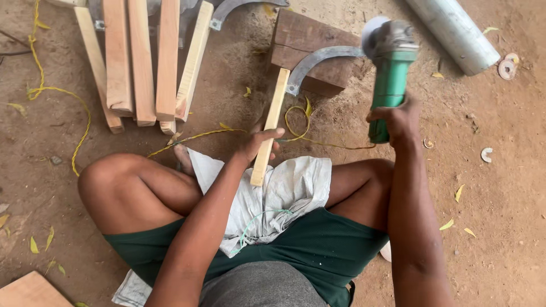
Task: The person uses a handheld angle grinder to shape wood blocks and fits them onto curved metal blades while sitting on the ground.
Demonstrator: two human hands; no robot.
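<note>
I sit cross-legged on the dirt ground. My left hand (259,142) grips the pale wooden handle (271,122) of a sickle. Its curved grey metal blade (319,58) rests on a dark wooden block (301,40). My right hand (398,120) holds a green angle grinder (390,74) upright, with its disc end raised beside the block and to the right of the blade. A white woven sack (284,190) lies over my lap under the handle's end.
Several more wooden-handled sickles (142,62) lie side by side at the upper left. A yellow cord (79,113) trails across the dirt. A grey pipe (455,31) lies at the top right with small discs (506,68) near it. A board corner (28,291) shows at the bottom left.
</note>
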